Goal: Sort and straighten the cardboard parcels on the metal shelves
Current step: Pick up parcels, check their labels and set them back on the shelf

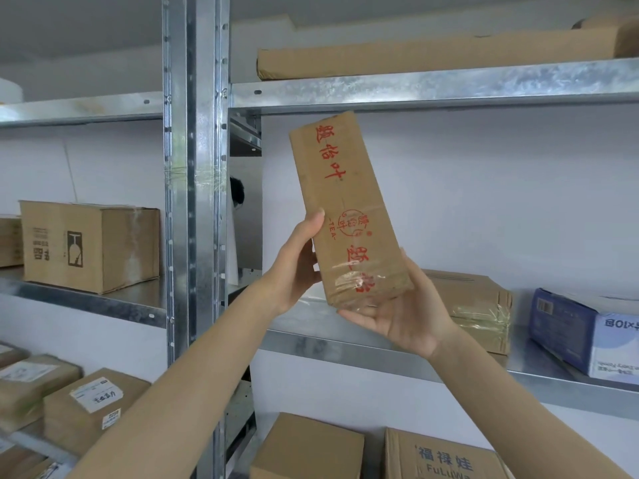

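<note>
A tall narrow cardboard parcel (345, 202) with red printed characters and clear tape near its bottom is held upright, tilted slightly left, in front of the middle metal shelf (345, 344). My left hand (297, 267) grips its left edge, thumb on the front face. My right hand (404, 312) cups its bottom right corner from below. Behind my right hand a taped brown parcel (480, 305) sits on the same shelf.
A blue and white box (584, 333) stands at the shelf's right. A long flat parcel (432, 53) lies on the top shelf. A brown carton (93, 243) sits on the left bay. Labelled parcels (86, 406) and cartons (307, 447) fill the lower shelves. Metal uprights (197, 202) divide the bays.
</note>
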A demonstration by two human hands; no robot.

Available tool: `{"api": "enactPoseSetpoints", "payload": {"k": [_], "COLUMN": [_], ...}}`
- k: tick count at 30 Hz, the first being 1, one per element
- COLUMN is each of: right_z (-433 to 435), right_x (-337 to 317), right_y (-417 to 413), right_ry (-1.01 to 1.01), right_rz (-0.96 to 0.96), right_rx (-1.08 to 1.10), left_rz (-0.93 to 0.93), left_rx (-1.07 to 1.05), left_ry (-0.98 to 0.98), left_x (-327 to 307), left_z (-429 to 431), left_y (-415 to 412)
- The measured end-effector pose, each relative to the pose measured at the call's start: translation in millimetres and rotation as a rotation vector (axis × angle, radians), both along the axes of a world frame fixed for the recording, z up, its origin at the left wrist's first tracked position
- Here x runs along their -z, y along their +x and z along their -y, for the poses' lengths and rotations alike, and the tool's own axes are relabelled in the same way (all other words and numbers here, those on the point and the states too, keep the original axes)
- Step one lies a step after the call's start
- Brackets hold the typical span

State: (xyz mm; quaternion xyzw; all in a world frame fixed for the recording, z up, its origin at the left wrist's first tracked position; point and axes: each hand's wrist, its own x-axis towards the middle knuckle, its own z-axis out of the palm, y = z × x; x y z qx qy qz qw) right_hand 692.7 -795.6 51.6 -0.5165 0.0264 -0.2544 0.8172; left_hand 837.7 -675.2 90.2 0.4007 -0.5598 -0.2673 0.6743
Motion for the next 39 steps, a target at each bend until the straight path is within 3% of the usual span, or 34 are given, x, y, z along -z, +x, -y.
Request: {"api": "enactPoseSetpoints", "payload": {"k": [10,15,19,24,29,35,39], "right_z": [8,12,9,8,15,26,23], "right_x": [-1,-15,-24,-25,-25,-19,-19], "right_y": [-5,-13,-20,-25,-26,-21,-24], "right_ry": [-0.093,-0.375,-0.644,-0.822,-0.807,-0.653,-0.454], "right_rz": [0.103,0.069,0.033,0.024,-0.015,-0.064,-0.194], "right_rx": [0.001,0.210,0.349,0.383,0.389,0.572,0.369], "left_rz": [0.132,-0.040,-0.056,-0.194,-0.208,-0.268,-0.329], "left_rx": [-0.081,-0.172,-0.204,-0.269,-0.350,-0.339,-0.373], "left_ry": [0.055,-0.003,-0.064,-0.150,-0.107,-0.103,-0.139], "left_x": [-13,-13,-13,-16,-5,3,6], "left_z": [-11,-11,-8,-4,-2,0,0], "left_y": [22,33,36,44,53,57,57]}}
